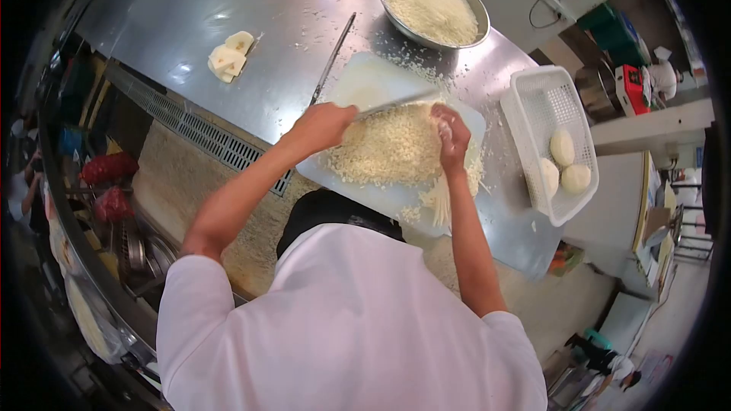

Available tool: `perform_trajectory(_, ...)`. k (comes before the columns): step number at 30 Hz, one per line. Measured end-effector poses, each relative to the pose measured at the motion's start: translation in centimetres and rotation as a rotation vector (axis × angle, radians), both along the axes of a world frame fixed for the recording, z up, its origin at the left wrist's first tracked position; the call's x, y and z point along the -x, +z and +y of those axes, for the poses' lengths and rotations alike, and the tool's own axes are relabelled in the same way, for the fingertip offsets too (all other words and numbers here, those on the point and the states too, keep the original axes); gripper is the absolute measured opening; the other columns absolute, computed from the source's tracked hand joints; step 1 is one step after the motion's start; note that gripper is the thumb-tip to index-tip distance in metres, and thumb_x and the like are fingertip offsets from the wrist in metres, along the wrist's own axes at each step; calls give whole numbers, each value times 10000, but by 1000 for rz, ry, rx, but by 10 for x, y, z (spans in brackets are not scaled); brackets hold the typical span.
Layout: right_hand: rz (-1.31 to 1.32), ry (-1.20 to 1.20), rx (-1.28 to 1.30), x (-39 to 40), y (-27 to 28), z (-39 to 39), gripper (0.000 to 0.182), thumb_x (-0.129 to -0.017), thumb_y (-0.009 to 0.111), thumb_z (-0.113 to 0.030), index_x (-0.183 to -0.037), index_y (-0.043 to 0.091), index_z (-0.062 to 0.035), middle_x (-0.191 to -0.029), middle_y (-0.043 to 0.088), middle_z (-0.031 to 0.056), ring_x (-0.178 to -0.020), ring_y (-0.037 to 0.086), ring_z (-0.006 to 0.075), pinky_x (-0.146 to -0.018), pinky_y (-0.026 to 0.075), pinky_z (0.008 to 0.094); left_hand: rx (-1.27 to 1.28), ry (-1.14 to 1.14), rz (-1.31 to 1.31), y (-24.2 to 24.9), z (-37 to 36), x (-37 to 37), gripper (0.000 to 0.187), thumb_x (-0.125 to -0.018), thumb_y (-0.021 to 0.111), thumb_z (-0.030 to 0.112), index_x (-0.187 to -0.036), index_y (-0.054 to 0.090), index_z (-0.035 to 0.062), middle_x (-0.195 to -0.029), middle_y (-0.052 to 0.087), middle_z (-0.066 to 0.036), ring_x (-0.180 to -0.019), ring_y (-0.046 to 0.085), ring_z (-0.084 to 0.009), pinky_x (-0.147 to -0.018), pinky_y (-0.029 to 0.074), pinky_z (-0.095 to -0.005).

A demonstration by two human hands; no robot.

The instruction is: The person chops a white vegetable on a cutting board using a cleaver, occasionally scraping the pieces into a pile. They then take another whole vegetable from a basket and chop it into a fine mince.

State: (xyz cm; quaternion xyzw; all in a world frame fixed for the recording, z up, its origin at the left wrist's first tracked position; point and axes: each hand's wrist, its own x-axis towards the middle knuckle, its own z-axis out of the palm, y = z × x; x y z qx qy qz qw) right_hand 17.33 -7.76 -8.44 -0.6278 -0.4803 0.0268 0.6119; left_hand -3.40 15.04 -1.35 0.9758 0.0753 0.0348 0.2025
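Note:
My left hand point(326, 123) is closed around the handle of a knife point(396, 102), whose blade reaches right across the far edge of a heap of finely chopped pale vegetable point(392, 144). My right hand point(452, 137) is at the heap's right side, near the blade tip. Its fingers are curled with pale bits stuck to them; what they grip is hidden. The heap lies on a whitish cutting board point(365, 76). Thin pale strips point(438, 202) lie at the board's near right. Beyond my left hand rests a long, thin dark metal tool point(333, 58).
On the steel table point(282, 0) stand a metal bowl point(485, 19) heaped with chopped pieces, and a white basket point(525, 137) with round peeled vegetables point(562, 147). Pale cut slices point(228, 58) lie at left. Small bits are scattered around the board. A floor grate point(199, 131) runs at left.

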Motion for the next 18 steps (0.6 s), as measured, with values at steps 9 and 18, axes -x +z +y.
perform_trajectory(9, 108, -78, 360, -8, -28, 22, 341, -964, 456, -235, -1207, 598, -43, -1258, 571, 160, -1228, 471, 316, -1064, 325, 395, 1288, 820, 47, -45, -34, 130, 204, -930, 549, 171, -1104, 502, 76, -566, 408, 26, -421, 387, -67, -369, 361, -238)
perform_trajectory(18, 44, 145, 287, 33, 45, 9, 275, -923, 544, -163, -1159, 622, -45, -1249, 583, 136, -1175, 538, 317, -995, 408, 374, 646, 422, 28, -25, -67, 24, 160, -896, 514, 133, -934, 469, -15, -594, 561, -217, -526, 600, -361, -482, 470, -438)
